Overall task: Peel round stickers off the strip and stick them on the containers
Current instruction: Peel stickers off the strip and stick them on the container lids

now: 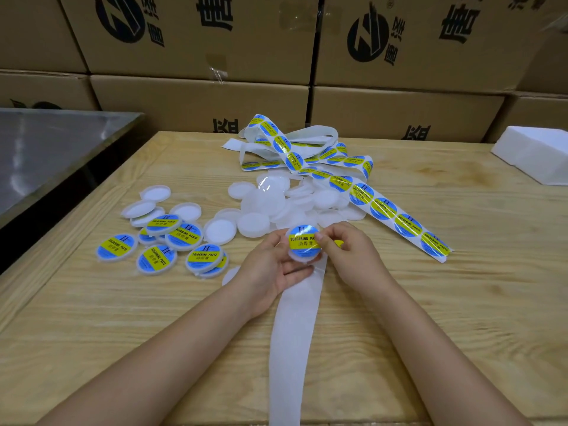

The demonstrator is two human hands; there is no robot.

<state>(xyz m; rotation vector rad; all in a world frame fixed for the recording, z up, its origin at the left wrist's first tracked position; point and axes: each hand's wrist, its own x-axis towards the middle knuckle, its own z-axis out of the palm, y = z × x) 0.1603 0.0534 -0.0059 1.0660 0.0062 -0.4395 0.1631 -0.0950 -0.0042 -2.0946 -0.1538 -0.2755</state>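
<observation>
The round sticker (302,242) over the white container (302,260) read "SOLDERING PA" in black on its yellow band. The rest of the word was hidden under the right hand (347,250). "助焊膏" stood beneath, and a mark like "II" on the blue field above. The labelled containers (116,248) at the left carried the print in full: "SOLDERING PASTE" over "助焊膏". The stickers on the strip (385,207) showed the same, turned sideways. Their smaller lines were too fine to read. The cardboard cartons (196,35) behind bore large black Chinese characters, one like "惠", and a round black logo with a small ®.
</observation>
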